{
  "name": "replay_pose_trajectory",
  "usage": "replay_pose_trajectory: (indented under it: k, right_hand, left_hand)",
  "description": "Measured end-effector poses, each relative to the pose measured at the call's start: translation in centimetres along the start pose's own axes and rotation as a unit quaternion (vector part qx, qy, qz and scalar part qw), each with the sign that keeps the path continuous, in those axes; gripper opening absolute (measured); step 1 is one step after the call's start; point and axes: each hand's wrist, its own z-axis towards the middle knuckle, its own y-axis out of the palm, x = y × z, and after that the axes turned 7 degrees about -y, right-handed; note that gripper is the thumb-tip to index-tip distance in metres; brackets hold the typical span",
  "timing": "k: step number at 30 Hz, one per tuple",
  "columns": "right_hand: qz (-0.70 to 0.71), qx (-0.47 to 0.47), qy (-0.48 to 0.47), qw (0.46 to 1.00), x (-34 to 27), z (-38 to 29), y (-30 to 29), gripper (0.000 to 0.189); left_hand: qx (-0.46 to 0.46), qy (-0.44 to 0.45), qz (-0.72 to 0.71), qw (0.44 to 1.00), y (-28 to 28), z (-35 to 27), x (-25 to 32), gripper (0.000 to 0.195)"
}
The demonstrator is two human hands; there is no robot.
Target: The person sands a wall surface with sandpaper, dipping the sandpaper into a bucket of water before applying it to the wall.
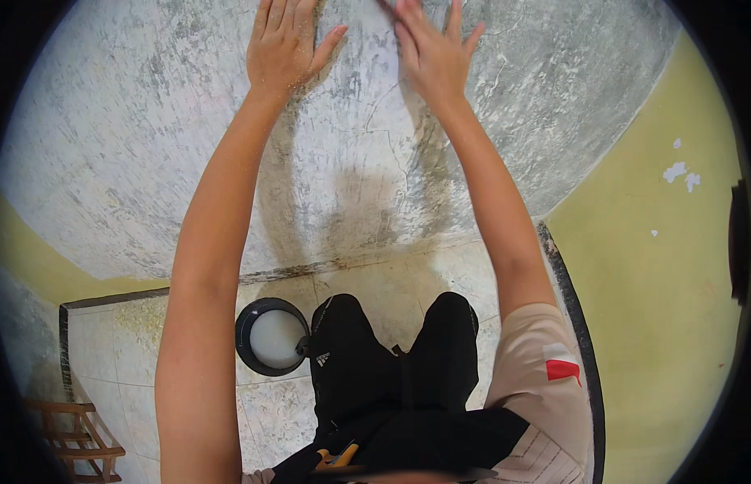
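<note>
A patchy grey-white plastered wall (363, 121) fills the upper view, its surface worn and finely cracked. My left hand (283, 51) lies palm down on it, thumb apart and pale specks on the skin; its fingertips reach the top edge. My right hand (439, 57) is also at the wall, fingers spread and partly blurred. A dark strip runs beside its fingertips, and I cannot tell whether it is a tool or a shadow. Below, a black bucket (245, 356) with whitish liquid (277, 339) stands on the floor, left of my knees.
Pale floor tiles (272, 417) with whitish stains lie beneath me. Dark skirting (578, 345) edges a yellow-green wall (660, 290) with chipped paint at right. A wooden rack or stool (88, 451) stands lower left. Orange tool handles (339, 457) show at my waist.
</note>
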Motion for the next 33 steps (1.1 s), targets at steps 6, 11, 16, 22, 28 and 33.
replay_pose_trajectory:
  k: [6,11,16,22,28,33]
  right_hand:
    - [0.034,-0.009,-0.010,0.999,-1.7,-3.9,1.8,0.041]
    - [-0.082,-0.041,-0.023,0.996,-1.1,-2.5,-0.1,0.039]
    - [-0.010,0.031,0.045,0.998,-2.7,-2.4,1.9,0.041]
    - [-0.051,-0.036,0.062,0.996,-2.2,-7.1,1.3,0.039]
    - [0.006,0.010,0.084,0.996,-3.6,-7.2,2.8,0.039]
    - [-0.012,-0.034,0.067,0.997,-3.8,-7.7,1.5,0.041]
  left_hand:
    - [0.010,0.007,0.002,1.000,0.6,0.7,0.4,0.071]
    - [0.006,-0.005,-0.006,1.000,0.3,0.3,0.1,0.070]
    - [0.011,-0.004,-0.017,1.000,0.7,1.1,0.8,0.069]
    - [0.015,-0.006,-0.010,1.000,0.4,0.2,0.2,0.068]
    - [0.016,0.003,-0.008,1.000,0.7,0.5,0.9,0.067]
    - [0.026,0.003,0.010,1.000,0.4,0.2,0.4,0.066]
